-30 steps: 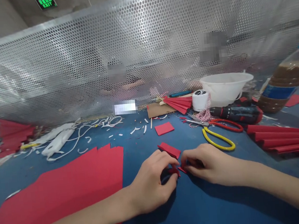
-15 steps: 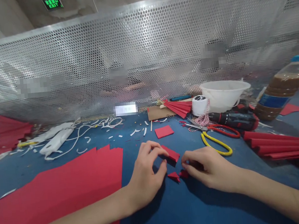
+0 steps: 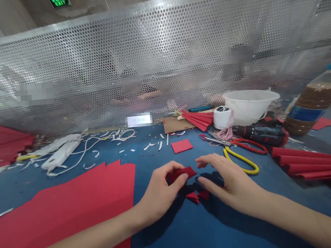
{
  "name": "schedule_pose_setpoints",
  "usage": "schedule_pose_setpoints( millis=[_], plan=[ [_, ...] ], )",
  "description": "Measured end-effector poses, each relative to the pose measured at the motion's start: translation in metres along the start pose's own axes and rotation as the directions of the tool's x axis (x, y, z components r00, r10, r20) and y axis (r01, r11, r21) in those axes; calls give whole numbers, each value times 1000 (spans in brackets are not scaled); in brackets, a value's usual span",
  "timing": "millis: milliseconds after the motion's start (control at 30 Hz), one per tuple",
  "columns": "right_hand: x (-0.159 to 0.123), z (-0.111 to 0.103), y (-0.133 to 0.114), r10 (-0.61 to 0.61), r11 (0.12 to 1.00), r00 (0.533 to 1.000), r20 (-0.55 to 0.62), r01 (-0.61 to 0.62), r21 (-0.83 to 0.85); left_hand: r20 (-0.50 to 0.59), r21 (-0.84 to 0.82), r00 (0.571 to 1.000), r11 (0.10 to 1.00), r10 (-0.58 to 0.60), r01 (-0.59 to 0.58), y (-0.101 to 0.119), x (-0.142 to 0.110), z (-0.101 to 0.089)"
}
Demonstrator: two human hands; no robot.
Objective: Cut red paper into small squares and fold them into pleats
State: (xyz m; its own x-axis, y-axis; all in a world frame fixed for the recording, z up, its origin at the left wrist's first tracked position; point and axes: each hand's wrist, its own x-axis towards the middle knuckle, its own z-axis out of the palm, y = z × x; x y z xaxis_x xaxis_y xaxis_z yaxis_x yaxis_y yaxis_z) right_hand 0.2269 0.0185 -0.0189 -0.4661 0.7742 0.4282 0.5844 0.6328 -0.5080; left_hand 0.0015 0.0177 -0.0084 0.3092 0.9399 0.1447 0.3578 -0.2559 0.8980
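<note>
Between the thumb and fingers of my left hand [image 3: 160,192] is a folded piece of red paper [image 3: 189,171], its left part covered by the fingers. My right hand [image 3: 231,182] is close by on the right, thumb and fingers apart, holding nothing. Below the gap between the hands, two small folded red paper pieces [image 3: 192,197] lie on the blue table [image 3: 210,236]. Behind the hands rests a flat red paper rectangle [image 3: 181,145]. Large red sheets [image 3: 82,200] lie overlapped beneath and beyond my left forearm.
At right are scissors [image 3: 241,160] with red and yellow handles, a power drill [image 3: 260,134], a string spool [image 3: 221,118], a white bucket [image 3: 250,105], a brown-filled bottle [image 3: 311,105] and pleated red paper [image 3: 308,161]. A white power strip [image 3: 60,154] lies left, before a perforated metal screen [image 3: 91,68].
My left hand has let go of a small folded red piece, which lies on the table, and has picked up the folded red paper behind it. My right hand has opened.
</note>
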Motion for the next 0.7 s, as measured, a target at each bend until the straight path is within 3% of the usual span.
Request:
schedule_pose_setpoints(
  millis=[133, 233, 367, 500, 600, 667, 700],
  plan=[
    [-1, -2, -6, -40, 999, 999, -7, 40, 22, -54, -154, 997, 987, -52, 43, -2, 1, 0],
    [-1, -3, -14, -151, 988, 977, 150, 147, 37, -106, -218, 991, 974, -81, 56, -3, 2, 0],
    [-2, 2, -22, -278, 960, 896, 347, 267, 80, -122, -263, 989, 964, -82, 48, -3, 3, -1],
    [-3, 4, -22, -322, 947, 883, 341, 297, 125, -129, -268, 986, 961, -102, 65, -3, 4, -1],
    [0, 0, -7, -354, 935, 867, 351, 329, 132, -170, -242, 981, 969, -97, 53, -6, 4, -1],
    [5, -4, 12, -337, 940, 882, 329, 334, 67, -188, -224, 978, 974, -85, 41, -7, 5, -1],
    [8, -5, 22, -306, 946, 913, 269, 323, -20, -189, -222, 978, 974, -85, 42, -8, 5, -2]
  ],
)
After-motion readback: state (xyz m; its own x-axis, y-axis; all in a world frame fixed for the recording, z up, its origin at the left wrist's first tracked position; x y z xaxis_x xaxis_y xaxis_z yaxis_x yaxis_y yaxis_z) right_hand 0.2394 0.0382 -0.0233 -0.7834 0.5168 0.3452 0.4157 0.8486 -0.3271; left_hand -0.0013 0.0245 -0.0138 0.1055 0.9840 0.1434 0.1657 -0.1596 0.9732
